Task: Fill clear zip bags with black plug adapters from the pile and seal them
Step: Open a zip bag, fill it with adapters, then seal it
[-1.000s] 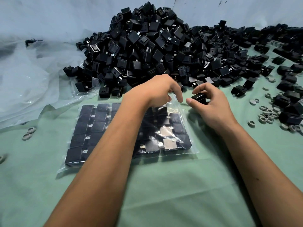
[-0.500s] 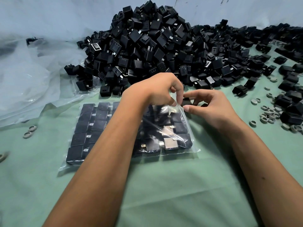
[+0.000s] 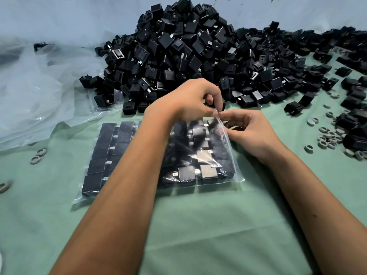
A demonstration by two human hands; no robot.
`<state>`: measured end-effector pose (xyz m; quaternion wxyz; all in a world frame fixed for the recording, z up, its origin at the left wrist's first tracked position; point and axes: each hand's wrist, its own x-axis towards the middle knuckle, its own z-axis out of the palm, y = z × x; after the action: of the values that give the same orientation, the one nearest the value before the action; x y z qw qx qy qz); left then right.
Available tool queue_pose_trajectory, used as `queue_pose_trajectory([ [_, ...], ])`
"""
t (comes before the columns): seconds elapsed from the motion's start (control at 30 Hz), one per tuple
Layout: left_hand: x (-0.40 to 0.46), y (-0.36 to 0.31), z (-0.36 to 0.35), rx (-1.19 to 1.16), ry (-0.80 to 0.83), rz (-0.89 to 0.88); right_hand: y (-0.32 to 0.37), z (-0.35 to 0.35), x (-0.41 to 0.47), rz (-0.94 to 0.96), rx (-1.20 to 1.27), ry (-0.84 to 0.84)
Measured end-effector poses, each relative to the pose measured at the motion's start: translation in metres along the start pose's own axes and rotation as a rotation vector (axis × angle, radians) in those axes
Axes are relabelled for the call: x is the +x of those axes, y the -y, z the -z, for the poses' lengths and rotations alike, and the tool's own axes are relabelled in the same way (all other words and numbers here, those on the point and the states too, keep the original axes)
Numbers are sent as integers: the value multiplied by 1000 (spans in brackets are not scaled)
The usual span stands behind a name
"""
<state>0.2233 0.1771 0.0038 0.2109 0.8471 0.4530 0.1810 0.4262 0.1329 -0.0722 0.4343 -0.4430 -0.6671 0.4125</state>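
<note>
The pile [image 3: 198, 62] of black plug adapters rises behind my hands on the green cloth [image 3: 198, 225]; each one looks hard, blocky and light alone. In front of it lies the zip bag [image 3: 155, 155], flat and nearly full of rows, so I judge it heavy and floppy, thin slick film that sags if lifted by one edge. Its open corner is the place to take hold. My left hand [image 3: 190, 102] pinches that top corner, fingers curled. My right hand [image 3: 248, 130] pinches the edge just beside it; whether it also holds an adapter I cannot tell.
</note>
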Motion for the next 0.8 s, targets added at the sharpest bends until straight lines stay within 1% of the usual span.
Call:
queue_pose_trajectory([
  [0.07,-1,8,6,-33,-69,48,0,-1,0,-9,-21,-4],
  [0.13,-5,18,13,-48,-75,101,-1,-2,0,-6,-31,5],
  [0.27,-15,33,18,-27,50,198,-2,-3,2,-18,-2,4],
  [0.33,-17,36,18,-22,81,228,-3,-3,2,-26,23,-20],
  [0.5,-16,37,15,-38,103,245,-4,-4,3,-14,42,-84],
  [0.63,-15,36,12,-37,121,246,-4,-3,2,-38,10,-134],
  [0.8,-14,36,11,-37,129,242,1,-4,0,-75,-81,-127],
])
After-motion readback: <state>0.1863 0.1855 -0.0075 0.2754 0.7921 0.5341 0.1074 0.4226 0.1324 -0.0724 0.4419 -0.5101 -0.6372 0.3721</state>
